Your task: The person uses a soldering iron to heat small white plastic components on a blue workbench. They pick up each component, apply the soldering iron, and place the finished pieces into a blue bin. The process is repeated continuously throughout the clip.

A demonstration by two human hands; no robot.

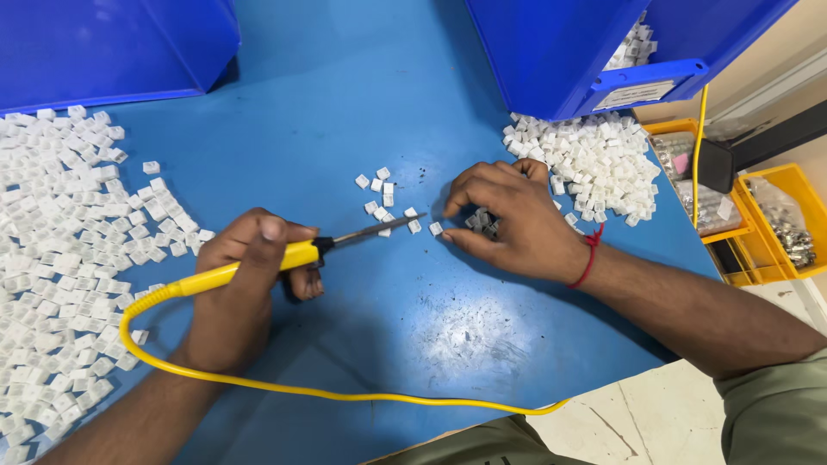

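Note:
My left hand (pixel 245 288) grips a yellow-handled soldering iron (pixel 284 258) whose metal tip points right toward a few small white plastic pieces (pixel 383 202) on the blue table. Its yellow cord (pixel 345 394) loops across the table's front. My right hand (pixel 512 220) rests on the table with fingers curled over a small cluster of white pieces (pixel 482 222), and wears a red thread at the wrist.
A large heap of white pieces (pixel 65 250) covers the left side; another pile (pixel 599 159) lies under a blue bin (pixel 586 52) at top right. A second blue bin (pixel 112 47) sits top left. Yellow trays (pixel 767 224) stand beyond the right edge.

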